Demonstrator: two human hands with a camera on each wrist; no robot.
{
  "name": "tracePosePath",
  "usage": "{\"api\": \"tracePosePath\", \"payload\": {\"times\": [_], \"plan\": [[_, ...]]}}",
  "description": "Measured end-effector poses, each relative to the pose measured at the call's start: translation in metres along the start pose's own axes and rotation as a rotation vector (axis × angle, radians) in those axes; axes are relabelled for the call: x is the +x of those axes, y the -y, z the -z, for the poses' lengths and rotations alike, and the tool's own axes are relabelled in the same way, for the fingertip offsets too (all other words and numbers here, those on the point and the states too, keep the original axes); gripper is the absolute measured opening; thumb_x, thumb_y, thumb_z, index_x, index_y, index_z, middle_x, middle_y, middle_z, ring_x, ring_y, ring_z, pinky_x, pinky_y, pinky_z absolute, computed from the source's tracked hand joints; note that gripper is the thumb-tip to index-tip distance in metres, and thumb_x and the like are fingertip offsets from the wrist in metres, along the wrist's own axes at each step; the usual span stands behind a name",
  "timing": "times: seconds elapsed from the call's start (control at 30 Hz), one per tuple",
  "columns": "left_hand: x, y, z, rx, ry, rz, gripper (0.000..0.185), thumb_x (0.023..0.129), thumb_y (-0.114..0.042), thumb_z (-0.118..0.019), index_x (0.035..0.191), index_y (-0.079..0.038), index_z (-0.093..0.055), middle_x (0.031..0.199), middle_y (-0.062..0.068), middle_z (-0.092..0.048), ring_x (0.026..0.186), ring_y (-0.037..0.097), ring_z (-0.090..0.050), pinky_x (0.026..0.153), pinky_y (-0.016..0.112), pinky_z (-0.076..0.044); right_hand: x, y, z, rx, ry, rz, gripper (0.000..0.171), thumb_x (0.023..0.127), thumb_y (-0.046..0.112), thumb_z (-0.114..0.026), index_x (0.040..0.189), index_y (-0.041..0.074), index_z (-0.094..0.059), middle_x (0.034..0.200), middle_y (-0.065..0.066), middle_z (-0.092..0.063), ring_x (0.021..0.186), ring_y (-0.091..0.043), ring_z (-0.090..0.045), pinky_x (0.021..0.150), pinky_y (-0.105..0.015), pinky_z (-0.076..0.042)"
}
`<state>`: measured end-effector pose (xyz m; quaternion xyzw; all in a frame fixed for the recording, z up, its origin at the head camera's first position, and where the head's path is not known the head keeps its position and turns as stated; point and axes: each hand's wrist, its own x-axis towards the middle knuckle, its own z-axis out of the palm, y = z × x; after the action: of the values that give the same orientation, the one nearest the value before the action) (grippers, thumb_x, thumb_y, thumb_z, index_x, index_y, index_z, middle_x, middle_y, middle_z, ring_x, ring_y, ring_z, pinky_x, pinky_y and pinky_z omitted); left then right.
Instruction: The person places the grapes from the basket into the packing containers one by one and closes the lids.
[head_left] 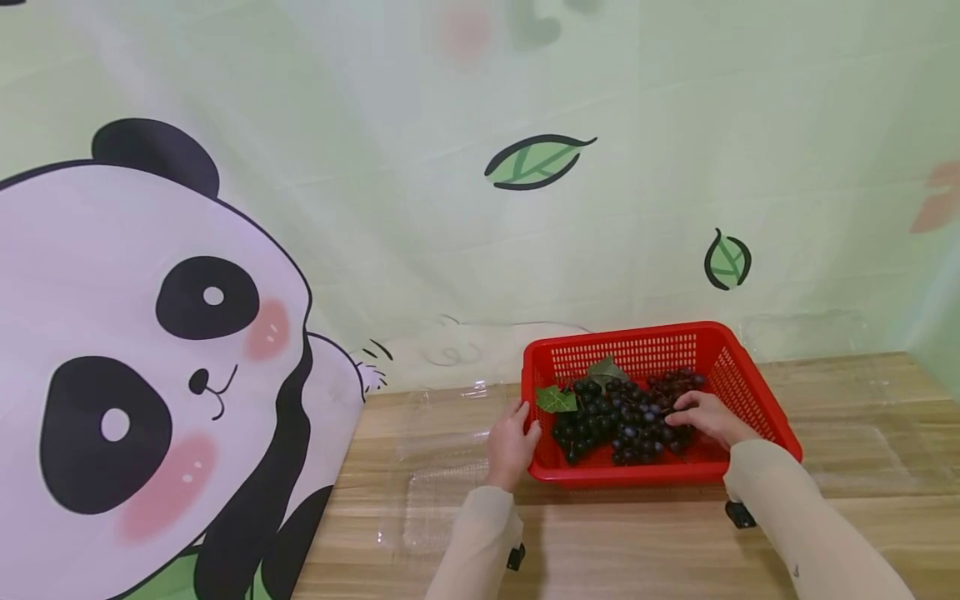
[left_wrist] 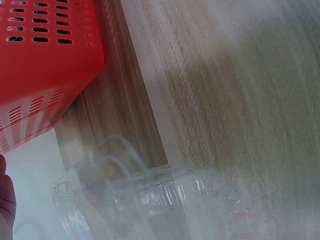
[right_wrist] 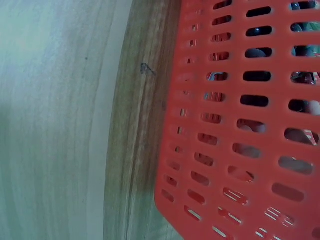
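Note:
A red slotted basket [head_left: 637, 335] stands on the wooden table [head_left: 862, 400], and dark purple grapes [head_left: 615, 417] with green leaves [head_left: 555, 400] lie inside it. My left hand [head_left: 512, 442] grips the basket's left wall, thumb at the rim. My right hand [head_left: 705, 418] is inside the basket, fingers curled onto the grapes at the right side of the bunch. In the left wrist view the basket's corner [left_wrist: 40, 60] fills the top left and a bit of my left hand [left_wrist: 5, 200] shows at the edge. The right wrist view looks at the basket's wall [right_wrist: 240, 125], with grapes [right_wrist: 255, 52] dim behind the slots.
A clear plastic container [head_left: 442, 492] lies on the table left of the basket, close under my left wrist [left_wrist: 145, 195]. A panda-print curtain [head_left: 150, 350] hangs at the left and a leaf-print backdrop [head_left: 536, 162] stands behind the table.

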<state>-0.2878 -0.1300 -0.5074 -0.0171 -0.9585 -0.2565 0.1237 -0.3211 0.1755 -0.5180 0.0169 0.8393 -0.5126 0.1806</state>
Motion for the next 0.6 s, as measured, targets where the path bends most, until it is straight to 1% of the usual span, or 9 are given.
{"api": "tracePosePath", "payload": {"times": [0.27, 0.37, 0.5, 0.6], "plan": [[0.0015, 0.0019, -0.0022, -0.003, 0.011, 0.018, 0.041, 0.086, -0.022, -0.054, 0.123, -0.007, -0.052, 0.13, 0.008, -0.049, 0.116, 0.026, -0.048, 0.092, 0.039, -0.042, -0.0006, 0.0013, -0.0001, -0.005, -0.012, 0.044, 0.042, 0.081, 0.024, -0.06, 0.109, -0.006, -0.048, 0.114, -0.025, -0.044, 0.094, -0.03, -0.04, 0.076, -0.039, -0.039], [0.0017, 0.0025, -0.0031, 0.003, 0.004, 0.012, 0.04, 0.085, -0.022, -0.054, 0.123, -0.007, -0.052, 0.129, 0.008, -0.05, 0.116, 0.026, -0.049, 0.092, 0.039, -0.042, -0.0006, 0.0011, -0.0006, 0.002, -0.014, 0.055, 0.043, 0.081, 0.023, -0.06, 0.11, -0.006, -0.047, 0.114, -0.025, -0.044, 0.095, -0.031, -0.04, 0.08, -0.042, -0.038], [0.0018, 0.0035, -0.0042, 0.012, -0.012, -0.007, 0.04, 0.085, -0.021, -0.055, 0.122, -0.006, -0.053, 0.128, 0.008, -0.051, 0.115, 0.026, -0.05, 0.091, 0.039, -0.042, -0.0004, 0.0009, -0.0014, 0.017, -0.017, 0.063, 0.045, 0.081, 0.022, -0.061, 0.113, -0.007, -0.045, 0.118, -0.027, -0.042, 0.101, -0.034, -0.039, 0.088, -0.05, -0.035], [0.0016, 0.0035, -0.0042, 0.011, -0.017, -0.016, 0.04, 0.085, -0.02, -0.055, 0.122, -0.006, -0.053, 0.127, 0.009, -0.051, 0.114, 0.026, -0.05, 0.091, 0.039, -0.043, -0.0003, 0.0013, -0.001, 0.02, -0.02, 0.077, 0.047, 0.081, 0.02, -0.06, 0.114, -0.007, -0.042, 0.119, -0.028, -0.04, 0.103, -0.036, -0.039, 0.09, -0.052, -0.034]]}}
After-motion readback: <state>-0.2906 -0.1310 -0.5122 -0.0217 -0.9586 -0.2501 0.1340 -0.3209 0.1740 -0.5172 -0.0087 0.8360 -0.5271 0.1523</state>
